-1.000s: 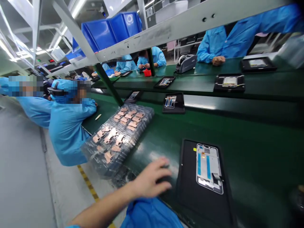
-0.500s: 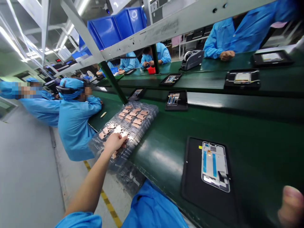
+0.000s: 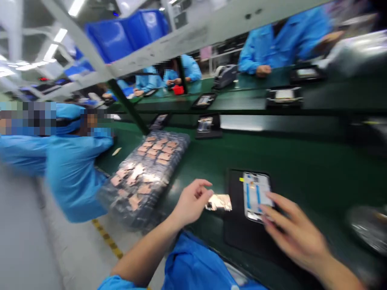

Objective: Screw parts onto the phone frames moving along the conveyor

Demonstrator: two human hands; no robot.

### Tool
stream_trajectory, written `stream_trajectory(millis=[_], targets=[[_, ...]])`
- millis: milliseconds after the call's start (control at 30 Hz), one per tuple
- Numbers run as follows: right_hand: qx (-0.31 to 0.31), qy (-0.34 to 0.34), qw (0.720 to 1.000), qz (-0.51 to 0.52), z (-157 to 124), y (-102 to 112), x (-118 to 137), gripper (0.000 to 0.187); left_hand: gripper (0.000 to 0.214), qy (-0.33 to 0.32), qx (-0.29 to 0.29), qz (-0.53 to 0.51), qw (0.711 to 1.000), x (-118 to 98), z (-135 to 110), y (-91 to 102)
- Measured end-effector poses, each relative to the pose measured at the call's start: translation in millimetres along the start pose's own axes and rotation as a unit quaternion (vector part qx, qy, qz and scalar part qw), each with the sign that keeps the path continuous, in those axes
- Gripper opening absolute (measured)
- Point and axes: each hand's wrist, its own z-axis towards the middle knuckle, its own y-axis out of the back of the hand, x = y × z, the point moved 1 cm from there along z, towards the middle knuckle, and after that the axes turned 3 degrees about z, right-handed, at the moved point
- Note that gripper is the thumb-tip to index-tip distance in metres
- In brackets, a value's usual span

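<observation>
My left hand (image 3: 192, 203) pinches a small copper-coloured circuit board (image 3: 222, 202) by its left end, above the green bench beside a black pad. On that pad (image 3: 236, 229) lies a phone frame (image 3: 251, 193) with blue strips and a yellow tab at its upper left. My right hand (image 3: 298, 229) reaches over the frame's right side, fingers stretched out and spread, fingertips at its edge; contact is blurred. Left of my left hand, a clear plastic tray (image 3: 179, 141) carries several copper-coloured boards (image 3: 157, 147) in its pockets.
Black pads with phone frames stand farther back, one at the belt (image 3: 208, 127). A tape dispenser (image 3: 225, 76) sits across the bench. A green post (image 3: 128, 106) and white beam (image 3: 193, 50) cross the view. Co-workers in blue sit left and opposite. A shiny round object (image 3: 367, 227) lies right.
My left hand has moved right from the plastic tray, carrying a circuit board. My right hand has come in from the lower right to the phone frame. The view has shifted.
</observation>
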Motion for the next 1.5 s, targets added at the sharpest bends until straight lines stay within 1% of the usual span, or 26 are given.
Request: stream_trajectory(millis=[33,67,100,133,167,200,233,300,333,400,467,533,600,700,833,900,933,1000,1100,1167,1233,1300,1333,1400,1433,1500], targets=[[0.030,0.008,0.999,-0.008,-0.3,-5.2,4.1,0.037,0.032,-0.016,0.064,-0.053,0.996,-4.7,1.3,-26.5],[0.047,0.017,0.999,-0.010,0.1,-9.6,6.6,0.042,0.033,-0.028,0.115,-0.087,0.989,-8.3,2.8,-48.0],[0.051,0.029,0.998,-0.003,0.7,-12.7,7.3,0.047,0.034,-0.043,0.149,-0.095,0.983,-10.5,5.5,-64.2],[0.052,0.031,0.998,0.009,1.3,-14.3,5.7,0.050,0.034,-0.068,0.165,-0.076,0.981,-11.3,10.4,-75.4],[0.045,0.026,0.999,0.016,1.7,-14.1,2.4,0.052,0.033,-0.099,0.161,-0.038,0.981,-10.7,17.8,-82.4],[0.035,0.009,0.999,0.021,1.9,-12.5,-2.4,0.051,0.033,-0.132,0.141,0.009,0.981,-9.0,27.6,-86.1],[0.026,-0.020,0.999,0.025,1.9,-10.0,-8.1,0.048,0.031,-0.162,0.112,0.057,0.979,-6.5,39.1,-87.8],[0.010,-0.113,0.993,0.037,2.0,-4.0,-21.0,0.038,0.027,-0.200,0.056,0.130,0.969,-0.3,64.5,-89.0],[0.004,-0.168,0.984,0.051,2.1,-1.4,-27.3,0.032,0.025,-0.208,0.044,0.152,0.965,2.9,76.8,-90.3],[-0.018,-0.266,0.960,0.085,1.9,2.1,-37.9,0.027,0.024,-0.218,0.046,0.185,0.957,7.9,97.8,-96.2],[-0.052,-0.332,0.936,0.109,0.6,4.1,-45.1,0.032,0.028,-0.229,0.059,0.218,0.947,10.6,112.8,-105.6],[-0.092,-0.361,0.920,0.118,-2.1,5.7,-49.4,0.043,0.031,-0.238,0.074,0.242,0.938,11.6,122.3,-114.6],[-0.118,-0.361,0.917,0.122,-4.4,7.3,-51.4,0.050,0.030,-0.241,0.089,0.257,0.931,12.4,126.8,-119.5],[-0.117,-0.343,0.925,0.116,-3.0,9.5,-51.2,0.051,0.025,-0.245,0.119,0.268,0.924,15.3,122.1,-118.4],[-0.067,-0.314,0.943,0.091,6.6,9.7,-45.9,0.038,0.024,-0.274,0.184,0.263,0.907,19.1,95.6,-113.9],[-0.038,-0.308,0.946,0.092,9.6,9.0,-42.6,0.032,0.023,-0.290,0.204,0.255,0.899,18.3,83.7,-115.6],[-0.026,-0.311,0.945,0.096,10.0,8.9,-41.0,0.027,0.021,-0.294,0.205,0.251,0.899,17.4,80.5,-117.9],[-0.005,-0.322,0.941,0.103,8.9,10.4,-38.1,0.021,0.015,-0.290,0.188,0.246,0.906,15.0,80.0,-124.7],[0.034,-0.331,0.937,0.108,6.2,16.5,-34.3,0.021,0.013,-0.280,0.155,0.245,0.915,12.9,87.0,-136.2],[0.064,-0.328,0.936,0.110,5.1,21.6,-32.5,0.023,0.016,-0.275,0.134,0.237,0.922,13.3,89.0,-139.3],[0.081,-0.334,0.934,0.098,4.5,25.7,-31.4,0.022,0.016,-0.271,0.114,0.223,0.929,15.1,84.4,-135.8],[0.082,-0.351,0.929,0.080,3.9,28.0,-30.5,0.019,0.013,-0.278,0.119,0.218,0.928,17.5,72.6,-127.0],[0.082,-0.360,0.926,0.075,3.5,28.5,-30.0,0.017,0.016,-0.285,0.135,0.220,0.923,18.7,64.7,-121.7],[0.092,-0.367,0.923,0.074,2.7,28.2,-28.6,0.016,0.027,-0.300,0.184,0.232,0.907,20.9,47.8,-111.6],[0.102,-0.365,0.922,0.076,2.2,27.6,-27.8,0.016,0.032,-0.303,0.205,0.238,0.900,21.7,39.7,-107.6],[0.118,-0.352,0.925,0.077,1.5,26.1,-25.9,0.016,0.034,-0.301,0.232,0.243,0.892,23.1,26.2,-101.9]])
